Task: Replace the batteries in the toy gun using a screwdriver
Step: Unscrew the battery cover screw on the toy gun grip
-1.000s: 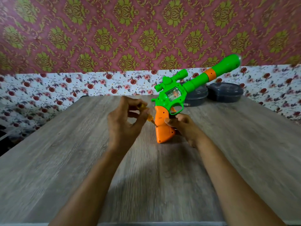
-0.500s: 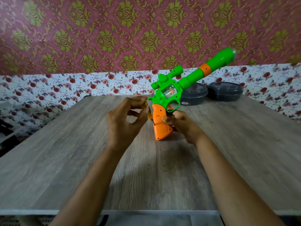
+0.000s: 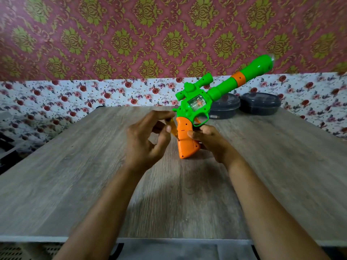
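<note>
Two hands on the job, so here's where you're at. Your left hand (image 3: 144, 139) pinches the little yellow screwdriver (image 3: 173, 129) between fingertips and thumb, with the tip angled down into the left side of the orange grip (image 3: 187, 141). Your right hand (image 3: 208, 141) wraps around that grip from the right, thumb laid across its face. The toy gun (image 3: 195, 107) stands about mid-table, a bit toward the far edge. Its butt looks planted on the table (image 3: 75, 184) and the green barrel pokes up and off to the right. Can't tell if the tip is actually seated in the screw head, it's too small and blurry.

What I'd worry about:
- You're coming in at a slant. If the driver isn't square to the screw, it'll probably cam out and chew up the head, or skate across the plastic toward your right thumb.
- That long barrel makes the gun top-heavy. With only the butt down, pushing from the left could pivot the whole thing.
- A tiny screw popping free could roll off the table.

Those two dark containers (image 3: 260, 103) near the far right corner could hold the screw.
</note>
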Demonstrator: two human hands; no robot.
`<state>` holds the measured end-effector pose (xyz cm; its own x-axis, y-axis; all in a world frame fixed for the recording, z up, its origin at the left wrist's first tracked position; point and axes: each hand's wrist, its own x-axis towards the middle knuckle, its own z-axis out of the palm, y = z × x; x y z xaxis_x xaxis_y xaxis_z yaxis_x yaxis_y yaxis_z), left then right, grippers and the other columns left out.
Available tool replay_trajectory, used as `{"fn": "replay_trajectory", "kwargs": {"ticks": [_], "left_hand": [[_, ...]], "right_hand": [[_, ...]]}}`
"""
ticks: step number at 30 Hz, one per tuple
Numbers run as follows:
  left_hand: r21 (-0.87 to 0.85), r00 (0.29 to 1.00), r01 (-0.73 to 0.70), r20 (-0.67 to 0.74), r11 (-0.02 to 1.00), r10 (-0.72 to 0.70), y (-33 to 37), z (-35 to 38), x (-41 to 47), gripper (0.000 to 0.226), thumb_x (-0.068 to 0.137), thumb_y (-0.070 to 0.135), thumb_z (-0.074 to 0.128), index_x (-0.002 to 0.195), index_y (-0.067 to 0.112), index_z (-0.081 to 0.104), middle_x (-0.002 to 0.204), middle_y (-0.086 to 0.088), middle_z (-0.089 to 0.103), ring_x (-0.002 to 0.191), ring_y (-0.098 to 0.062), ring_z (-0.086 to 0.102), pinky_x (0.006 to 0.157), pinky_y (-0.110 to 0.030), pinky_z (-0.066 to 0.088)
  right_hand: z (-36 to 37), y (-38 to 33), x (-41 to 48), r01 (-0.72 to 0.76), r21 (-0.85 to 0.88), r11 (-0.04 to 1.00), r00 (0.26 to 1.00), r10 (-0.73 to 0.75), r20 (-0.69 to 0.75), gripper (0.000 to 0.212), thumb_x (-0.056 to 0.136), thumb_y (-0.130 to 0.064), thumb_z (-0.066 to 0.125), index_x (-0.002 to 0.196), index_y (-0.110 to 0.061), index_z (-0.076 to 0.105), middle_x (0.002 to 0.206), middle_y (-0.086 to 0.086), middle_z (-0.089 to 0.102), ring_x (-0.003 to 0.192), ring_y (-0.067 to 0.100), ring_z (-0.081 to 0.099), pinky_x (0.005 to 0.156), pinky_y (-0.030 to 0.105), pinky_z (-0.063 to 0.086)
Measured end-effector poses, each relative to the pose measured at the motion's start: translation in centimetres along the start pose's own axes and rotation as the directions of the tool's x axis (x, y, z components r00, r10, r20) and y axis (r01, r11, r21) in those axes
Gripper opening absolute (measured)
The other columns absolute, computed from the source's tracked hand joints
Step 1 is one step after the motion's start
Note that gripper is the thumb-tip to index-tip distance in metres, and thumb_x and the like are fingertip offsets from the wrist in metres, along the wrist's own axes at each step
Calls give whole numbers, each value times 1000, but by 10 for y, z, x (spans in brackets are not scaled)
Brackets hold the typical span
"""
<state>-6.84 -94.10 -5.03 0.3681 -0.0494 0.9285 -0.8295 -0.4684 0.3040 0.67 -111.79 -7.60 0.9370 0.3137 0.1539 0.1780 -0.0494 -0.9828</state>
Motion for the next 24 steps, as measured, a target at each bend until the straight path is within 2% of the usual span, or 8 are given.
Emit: {"fn": "replay_trajectory", "kwargs": {"ticks": [3, 7, 13, 15, 17, 19, 22, 24], "left_hand": [[44, 1000, -17, -4, 999, 17, 1, 0, 1, 22, 86, 11, 59, 105, 3, 65, 91, 1, 66, 71, -10, 66, 63, -22, 56], [122, 998, -55, -21, 991, 58, -1, 1, 4, 23, 82, 16, 66, 103, 6, 65, 79, -6, 61, 66, -11, 57, 61, -8, 46], [40, 993, 55, -104, 998, -50, -4, 1, 5, 20, 76, 21, 73, 79, 3, 64, 84, 2, 55, 68, -2, 56, 51, -19, 46], [11, 995, 81, -67, 997, -80, -3, 2, 4, 21, 76, 23, 74, 84, 7, 62, 81, 8, 61, 67, -3, 58, 50, -24, 46], [12, 996, 85, -41, 996, -84, -2, 4, 3, 25, 77, 25, 73, 97, 18, 60, 76, 10, 64, 63, -5, 60, 51, -16, 44], [20, 996, 87, -15, 996, -87, -2, 4, 2, 22, 80, 29, 69, 99, 26, 58, 75, 15, 62, 61, 0, 61, 53, -11, 44], [-21, 994, 109, 7, 994, -109, -1, 4, 2, 8, 82, 35, 65, 89, 30, 65, 74, 13, 64, 59, -5, 63, 49, -30, 51], [-54, 994, 113, 13, 992, -112, 0, 2, 2, 15, 85, 38, 62, 95, 27, 64, 78, 10, 67, 60, -8, 64, 50, -35, 52]], "right_hand": [[1, -3, -2, -9, -17, 1000, 1000, 9, -9, 35, 92, -12, 52, 127, -10, 51, 109, 2, 63, 88, 4, 61, 68, 14, 54], [1, -4, -3, -2, -6, 1000, 1000, 2, -12, 31, 93, -9, 50, 123, -10, 52, 99, -2, 63, 80, -1, 62, 60, 9, 51], [-1, 1, 0, -5, 9, 1000, 1000, 5, -16, 31, 92, -9, 52, 123, -7, 54, 95, -2, 65, 70, -6, 65, 61, 12, 52], [-2, 2, 0, 1, 27, 1000, 1000, 0, -12, 32, 90, -11, 56, 122, -7, 54, 94, -2, 65, 70, -6, 66, 59, 12, 52], [-2, 3, 0, -1, 38, 999, 1000, 2, -7, 31, 90, -11, 55, 121, -9, 54, 93, -4, 65, 70, -7, 66, 58, 12, 51], [-1, 1, -1, 3, 49, 999, 1000, -4, 2, 31, 91, -11, 54, 121, -11, 53, 94, -5, 64, 70, -7, 66, 58, 11, 50], [0, 0, -2, 12, 54, 998, 1000, -12, 7, 38, 84, -14, 61, 121, -10, 54, 94, -5, 66, 73, -5, 67, 59, 12, 51], [0, 0, -2, 0, 35, 999, 1000, 0, 1, 33, 90, -12, 56, 123, -11, 53, 98, -2, 65, 77, -2, 66, 61, 13, 52]]}}
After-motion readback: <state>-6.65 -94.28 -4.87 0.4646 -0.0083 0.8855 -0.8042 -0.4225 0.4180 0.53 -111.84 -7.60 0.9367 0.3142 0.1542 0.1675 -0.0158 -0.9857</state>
